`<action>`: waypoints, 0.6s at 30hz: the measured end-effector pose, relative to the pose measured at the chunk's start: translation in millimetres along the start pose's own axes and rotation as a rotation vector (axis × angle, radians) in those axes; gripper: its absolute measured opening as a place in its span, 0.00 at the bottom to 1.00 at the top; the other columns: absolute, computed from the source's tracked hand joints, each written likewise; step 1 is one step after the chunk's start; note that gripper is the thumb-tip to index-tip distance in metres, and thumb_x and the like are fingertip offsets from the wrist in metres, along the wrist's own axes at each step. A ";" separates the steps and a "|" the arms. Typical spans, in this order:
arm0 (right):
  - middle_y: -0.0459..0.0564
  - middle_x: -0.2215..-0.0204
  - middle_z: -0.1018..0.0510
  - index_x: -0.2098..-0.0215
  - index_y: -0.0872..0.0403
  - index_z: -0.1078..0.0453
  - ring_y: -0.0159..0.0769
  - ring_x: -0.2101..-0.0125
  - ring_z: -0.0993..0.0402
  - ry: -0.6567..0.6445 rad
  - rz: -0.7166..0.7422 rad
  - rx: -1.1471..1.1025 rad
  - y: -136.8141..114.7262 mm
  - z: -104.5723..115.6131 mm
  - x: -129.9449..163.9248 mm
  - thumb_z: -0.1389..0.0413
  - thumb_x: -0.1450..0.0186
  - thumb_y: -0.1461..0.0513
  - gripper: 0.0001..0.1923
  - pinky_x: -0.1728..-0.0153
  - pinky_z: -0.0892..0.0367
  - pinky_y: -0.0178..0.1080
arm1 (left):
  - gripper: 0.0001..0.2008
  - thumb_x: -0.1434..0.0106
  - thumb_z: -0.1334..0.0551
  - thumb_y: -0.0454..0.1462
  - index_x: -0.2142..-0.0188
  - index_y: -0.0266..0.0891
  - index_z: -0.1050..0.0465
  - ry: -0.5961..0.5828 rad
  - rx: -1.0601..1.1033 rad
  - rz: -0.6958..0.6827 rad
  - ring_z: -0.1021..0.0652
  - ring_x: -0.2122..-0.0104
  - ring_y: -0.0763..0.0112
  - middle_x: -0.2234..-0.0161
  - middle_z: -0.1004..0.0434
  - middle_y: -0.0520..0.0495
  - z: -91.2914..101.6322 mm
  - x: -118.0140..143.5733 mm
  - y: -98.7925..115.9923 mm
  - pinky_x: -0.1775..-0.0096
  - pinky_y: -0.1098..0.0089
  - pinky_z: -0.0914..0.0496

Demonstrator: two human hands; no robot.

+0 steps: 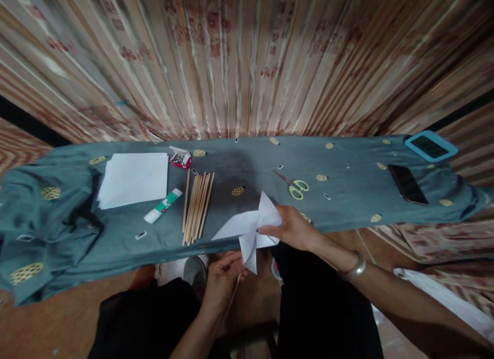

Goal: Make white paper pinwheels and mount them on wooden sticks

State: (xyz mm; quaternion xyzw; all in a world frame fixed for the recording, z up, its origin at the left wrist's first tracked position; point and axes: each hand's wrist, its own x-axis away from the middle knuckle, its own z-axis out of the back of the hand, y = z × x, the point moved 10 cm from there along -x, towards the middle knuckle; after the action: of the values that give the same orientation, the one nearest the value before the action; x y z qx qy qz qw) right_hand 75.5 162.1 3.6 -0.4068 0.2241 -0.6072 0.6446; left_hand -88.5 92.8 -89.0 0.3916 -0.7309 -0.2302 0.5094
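Observation:
A white paper pinwheel [250,226] hangs at the near edge of a low table covered in teal cloth [347,194]. My right hand [291,227] pinches its centre and right blades. My left hand [222,281], lower and in front of my lap, grips a thin wooden stick [234,293] that runs up behind the pinwheel. A bundle of several wooden sticks [198,207] lies on the cloth to the left. Beside it sit a glue stick [162,206], a stack of white paper [133,178] and a small box of pins [180,158].
Green-handled scissors [294,185] lie just beyond my right hand. A dark phone [407,184] and a blue-framed device [430,146] rest at the table's right end. A striped patterned curtain [239,60] hangs behind the table. My dark-clothed knees are below.

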 end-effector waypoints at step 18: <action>0.48 0.71 0.20 0.66 0.59 0.23 0.36 0.69 0.25 -0.500 0.010 0.486 -6.2 -51.1 -66.4 0.36 0.48 0.64 0.11 0.72 0.39 0.30 | 0.20 0.70 0.21 0.40 0.76 0.32 0.21 0.012 0.331 0.226 0.29 0.84 0.82 0.84 0.25 0.51 -4.6 -9.2 -38.8 0.79 0.82 0.35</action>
State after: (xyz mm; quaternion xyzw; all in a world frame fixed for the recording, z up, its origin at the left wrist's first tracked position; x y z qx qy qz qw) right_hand 20.9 213.7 -34.1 -0.3765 -0.0899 -0.5213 0.7605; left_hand -69.5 77.8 -121.1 0.3870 -0.7950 -0.0460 0.4648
